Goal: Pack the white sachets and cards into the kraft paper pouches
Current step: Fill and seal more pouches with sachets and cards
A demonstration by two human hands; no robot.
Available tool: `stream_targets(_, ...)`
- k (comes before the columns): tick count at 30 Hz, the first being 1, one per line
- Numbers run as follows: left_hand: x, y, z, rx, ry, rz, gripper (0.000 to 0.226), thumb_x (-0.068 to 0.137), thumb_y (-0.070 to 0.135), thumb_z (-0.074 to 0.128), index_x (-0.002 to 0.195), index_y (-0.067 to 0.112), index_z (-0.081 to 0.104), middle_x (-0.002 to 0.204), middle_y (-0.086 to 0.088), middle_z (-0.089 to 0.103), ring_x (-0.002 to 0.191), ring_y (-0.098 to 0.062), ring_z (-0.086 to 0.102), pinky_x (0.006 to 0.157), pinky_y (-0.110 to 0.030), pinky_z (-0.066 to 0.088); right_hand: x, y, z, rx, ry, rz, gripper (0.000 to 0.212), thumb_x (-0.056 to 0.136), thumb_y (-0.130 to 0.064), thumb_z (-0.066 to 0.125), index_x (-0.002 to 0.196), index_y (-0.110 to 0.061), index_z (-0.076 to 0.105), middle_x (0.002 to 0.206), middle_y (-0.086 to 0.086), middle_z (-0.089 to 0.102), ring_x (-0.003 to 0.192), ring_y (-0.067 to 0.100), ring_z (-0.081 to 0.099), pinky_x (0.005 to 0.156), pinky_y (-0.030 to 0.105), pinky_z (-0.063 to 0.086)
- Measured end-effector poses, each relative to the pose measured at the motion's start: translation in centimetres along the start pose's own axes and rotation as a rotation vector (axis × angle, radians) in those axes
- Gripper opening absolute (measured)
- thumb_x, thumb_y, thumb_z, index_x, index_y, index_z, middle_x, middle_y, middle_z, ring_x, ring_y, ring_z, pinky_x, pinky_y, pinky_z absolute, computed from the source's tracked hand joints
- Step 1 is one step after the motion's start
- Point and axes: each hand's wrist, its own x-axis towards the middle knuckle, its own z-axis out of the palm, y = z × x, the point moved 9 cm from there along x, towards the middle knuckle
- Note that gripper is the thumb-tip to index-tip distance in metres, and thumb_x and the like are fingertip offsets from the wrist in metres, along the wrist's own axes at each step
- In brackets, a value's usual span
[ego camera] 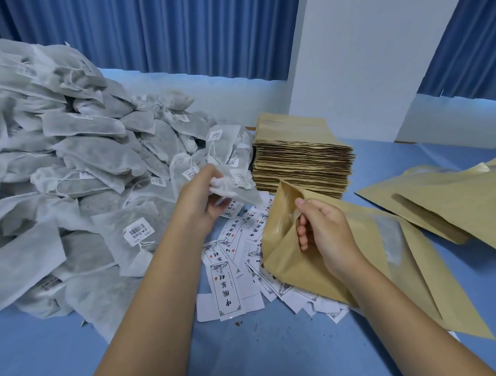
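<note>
My left hand (200, 200) grips a white sachet (238, 190) lifted just off the big heap of white sachets (69, 184) on the left. My right hand (322, 230) pinches the upper lip of a kraft paper pouch (289, 247) and holds its mouth open toward the sachet. The pouch lies over a scatter of white printed cards (227, 284) on the blue table. The sachet's tip is a short way left of the pouch mouth, outside it.
A tall stack of flat kraft pouches (303, 159) stands behind the cards. Several more pouches (453, 204) lie spread at the right. A white pillar (362, 64) and blue curtains stand behind the blue table (275, 356).
</note>
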Motion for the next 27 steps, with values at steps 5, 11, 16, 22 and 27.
stream_targets(5,-1.6,-2.6,4.4,0.317,-0.399,-0.142,0.009,0.081,0.000,0.052,0.087,0.004,0.057,0.082,-0.015,0.066,0.071,-0.020,0.066,0.060,-0.027,0.055,-0.2,-0.4,-0.3,0.045,0.015,-0.008,0.041,0.098,-0.021,0.053,0.058,-0.013,0.048,0.046,0.001,0.048,0.040,0.014,0.043,0.040,0.023,0.038)
stream_targets(11,-2.7,-4.8,6.3,0.646,-0.435,0.025,0.013,0.084,0.016,0.072,0.089,0.005,0.070,0.079,-0.002,0.073,0.076,-0.010,0.070,0.068,-0.018,0.056,-0.5,-0.8,-0.3,0.086,0.002,-0.029,0.046,0.098,-0.020,0.054,0.052,-0.018,0.049,0.045,0.001,0.047,0.036,0.015,0.041,0.038,0.021,0.036)
stream_targets(16,-3.6,-4.0,7.4,0.908,-0.407,0.250,0.025,0.084,0.023,0.075,0.066,0.009,0.064,0.055,0.004,0.059,0.052,-0.007,0.060,0.057,-0.017,0.051,-0.5,-0.9,-0.3,0.089,0.005,-0.016,0.043,0.098,-0.019,0.053,0.056,-0.014,0.047,0.045,0.001,0.046,0.037,0.015,0.040,0.037,0.022,0.035)
stream_targets(22,-6.2,-8.3,9.7,0.930,-0.707,-0.003,0.032,0.093,-0.008,0.042,0.068,0.013,0.042,0.042,0.012,0.053,0.042,0.001,0.054,0.049,-0.011,0.045,-1.3,-2.1,2.3,0.112,-0.177,-0.042,0.049,0.097,-0.019,0.051,0.049,-0.024,0.047,0.045,-0.001,0.043,0.036,0.014,0.037,0.037,0.019,0.031)
stream_targets(27,-6.0,-9.0,9.5,0.874,-0.761,-0.103,0.033,0.096,-0.008,0.034,0.071,0.015,0.033,0.038,0.013,0.046,0.038,0.003,0.048,0.045,-0.011,0.043,-1.4,-2.4,2.5,0.084,-0.146,-0.048,0.045,0.098,-0.018,0.051,0.053,-0.017,0.049,0.046,0.001,0.045,0.037,0.015,0.039,0.038,0.020,0.033)
